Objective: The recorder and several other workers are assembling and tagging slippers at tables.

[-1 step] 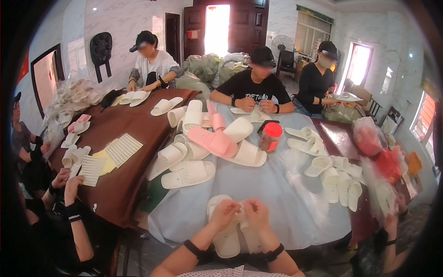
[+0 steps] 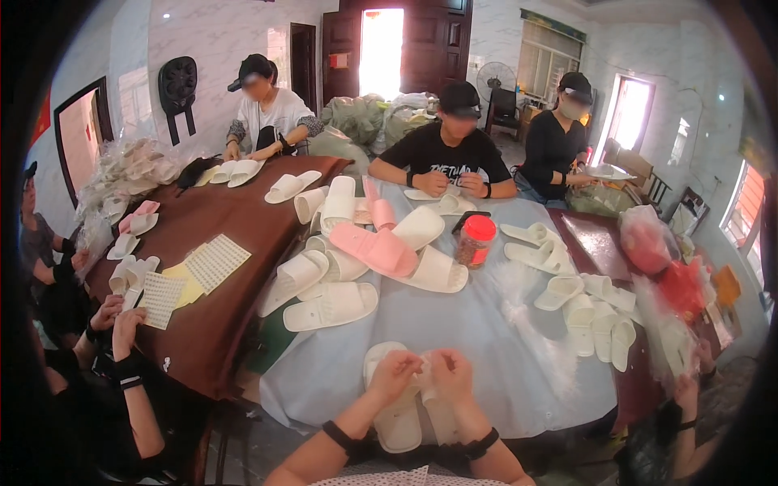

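Observation:
At the near edge of the pale blue table (image 2: 486,340), my left hand (image 2: 395,374) and my right hand (image 2: 451,374) come together over a pair of white slippers (image 2: 399,421). Both hands pinch something small and pale between the fingers; its kind is too small to tell. The slippers lie sole to sole under my hands, toes pointing away. Black bands wrap both of my wrists.
A heap of white and pink slippers (image 2: 369,247) covers the table's middle, beside a red-lidded jar (image 2: 476,240). More white slippers (image 2: 587,308) lie at the right. Sticker sheets (image 2: 215,261) rest on the brown table (image 2: 219,324). Other people sit all around.

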Demonstrator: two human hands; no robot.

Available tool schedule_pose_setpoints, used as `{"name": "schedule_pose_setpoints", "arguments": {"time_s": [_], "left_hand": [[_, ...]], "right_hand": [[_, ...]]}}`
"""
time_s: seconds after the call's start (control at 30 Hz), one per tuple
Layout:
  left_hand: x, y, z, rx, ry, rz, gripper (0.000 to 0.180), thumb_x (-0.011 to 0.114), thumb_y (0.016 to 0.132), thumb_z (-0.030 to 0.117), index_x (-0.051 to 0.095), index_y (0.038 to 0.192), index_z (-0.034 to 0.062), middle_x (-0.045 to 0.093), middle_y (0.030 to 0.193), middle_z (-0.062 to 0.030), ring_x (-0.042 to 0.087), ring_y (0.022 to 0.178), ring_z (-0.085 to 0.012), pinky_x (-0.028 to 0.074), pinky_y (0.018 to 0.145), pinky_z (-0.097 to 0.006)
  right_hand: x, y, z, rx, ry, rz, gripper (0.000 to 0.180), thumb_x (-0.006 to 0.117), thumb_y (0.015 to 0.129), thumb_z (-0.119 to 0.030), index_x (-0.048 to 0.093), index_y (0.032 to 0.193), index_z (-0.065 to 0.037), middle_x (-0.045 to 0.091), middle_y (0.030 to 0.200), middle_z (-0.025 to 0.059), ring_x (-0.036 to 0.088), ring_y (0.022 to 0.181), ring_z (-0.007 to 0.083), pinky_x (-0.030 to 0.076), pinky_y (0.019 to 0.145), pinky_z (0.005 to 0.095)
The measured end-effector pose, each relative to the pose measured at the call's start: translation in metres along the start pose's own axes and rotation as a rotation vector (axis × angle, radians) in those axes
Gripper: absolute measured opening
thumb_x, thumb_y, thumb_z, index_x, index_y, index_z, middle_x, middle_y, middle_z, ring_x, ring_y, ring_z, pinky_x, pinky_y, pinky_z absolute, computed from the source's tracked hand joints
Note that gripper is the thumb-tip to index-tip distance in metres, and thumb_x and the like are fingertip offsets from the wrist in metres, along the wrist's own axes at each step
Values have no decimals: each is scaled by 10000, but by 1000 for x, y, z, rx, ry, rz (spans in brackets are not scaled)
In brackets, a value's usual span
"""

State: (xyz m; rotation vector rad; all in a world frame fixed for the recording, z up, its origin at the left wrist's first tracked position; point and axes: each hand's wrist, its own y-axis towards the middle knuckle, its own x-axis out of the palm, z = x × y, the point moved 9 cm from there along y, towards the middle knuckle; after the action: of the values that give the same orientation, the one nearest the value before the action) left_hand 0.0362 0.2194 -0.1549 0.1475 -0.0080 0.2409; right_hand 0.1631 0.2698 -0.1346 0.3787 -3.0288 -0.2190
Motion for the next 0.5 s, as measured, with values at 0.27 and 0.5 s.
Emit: {"name": "schedule_pose_setpoints", "arguments": {"time_s": [0.27,0.5], "left_hand": [[-1,1,-7,0,37,-20,104,540,829,83,552,885,-3,484,878,-71,555,765,-140,447,694,-251],[-2,1,2,16,4,22,96,552,825,104,565,850,12,532,787,-54,541,732,-132,422,674,-249]], "right_hand": [[4,-3,-8,-7,-22,-20,100,583,803,-107,579,805,-7,561,680,-13,488,594,37,403,534,185],[3,-1,4,-4,-39,-21,103,586,804,-111,582,820,-9,560,673,-13,492,592,40,405,533,186]]}}
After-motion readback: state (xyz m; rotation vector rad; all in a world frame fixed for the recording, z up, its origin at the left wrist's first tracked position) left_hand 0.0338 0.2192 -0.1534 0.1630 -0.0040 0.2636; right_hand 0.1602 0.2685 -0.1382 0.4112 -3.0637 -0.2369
